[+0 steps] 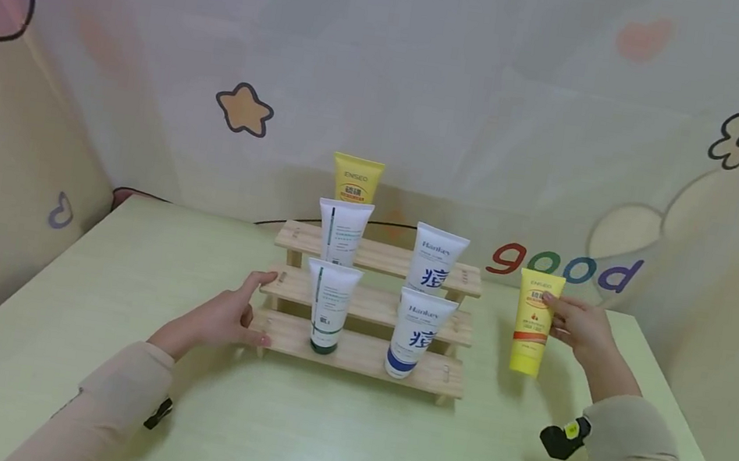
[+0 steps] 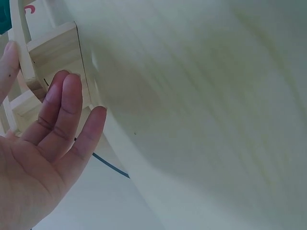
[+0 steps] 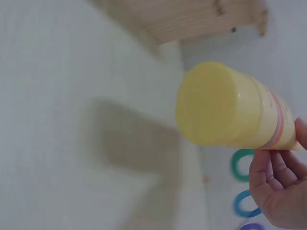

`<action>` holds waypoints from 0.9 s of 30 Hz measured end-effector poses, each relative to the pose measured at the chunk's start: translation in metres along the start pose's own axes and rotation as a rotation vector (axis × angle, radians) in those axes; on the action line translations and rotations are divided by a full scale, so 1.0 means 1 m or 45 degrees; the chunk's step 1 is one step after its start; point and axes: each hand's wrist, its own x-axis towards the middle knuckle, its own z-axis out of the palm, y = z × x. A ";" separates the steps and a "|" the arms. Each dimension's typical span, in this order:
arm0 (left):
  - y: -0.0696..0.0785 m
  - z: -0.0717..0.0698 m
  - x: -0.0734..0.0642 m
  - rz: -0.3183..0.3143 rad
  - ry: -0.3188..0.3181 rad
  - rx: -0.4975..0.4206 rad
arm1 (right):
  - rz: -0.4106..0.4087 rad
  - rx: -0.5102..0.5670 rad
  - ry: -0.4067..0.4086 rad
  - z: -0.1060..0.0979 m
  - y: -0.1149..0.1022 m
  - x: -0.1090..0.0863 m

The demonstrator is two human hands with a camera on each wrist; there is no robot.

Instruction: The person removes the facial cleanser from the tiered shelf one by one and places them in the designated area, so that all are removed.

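A three-tier wooden rack (image 1: 366, 305) stands at the middle of the table. My left hand (image 1: 222, 320) holds its left end, index finger at the middle tier, thumb at the bottom tier. In the left wrist view, the other fingers (image 2: 72, 110) bend loosely beside the wood. My right hand (image 1: 585, 332) pinches a yellow squeeze tube (image 1: 532, 324) by its right side, cap down, right of the rack. The right wrist view shows its round yellow cap (image 3: 206, 103) close up. Another yellow tube (image 1: 357, 178) stands on the top tier, partly hidden by a white tube.
Two white tubes with green print (image 1: 331, 300) stand one before the other on the rack's left. Two white tubes with blue print (image 1: 419, 328) stand likewise on the right. A patterned cloth (image 1: 389, 91) hangs behind the table (image 1: 325, 445).
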 end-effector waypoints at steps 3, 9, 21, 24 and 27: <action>0.000 0.000 0.000 0.004 -0.010 0.002 | 0.131 -0.002 -0.083 0.002 0.022 0.010; 0.001 0.000 -0.001 -0.016 -0.007 0.006 | 0.213 -0.094 -0.178 0.008 0.047 0.024; 0.004 -0.002 -0.001 -0.025 -0.003 0.036 | 0.018 -0.845 -0.033 0.008 0.026 0.012; 0.005 -0.002 -0.001 -0.020 -0.011 0.048 | -0.169 -1.040 0.009 0.011 0.008 -0.002; 0.006 -0.002 -0.001 -0.010 -0.018 0.066 | -0.348 -1.043 0.024 0.019 -0.017 -0.016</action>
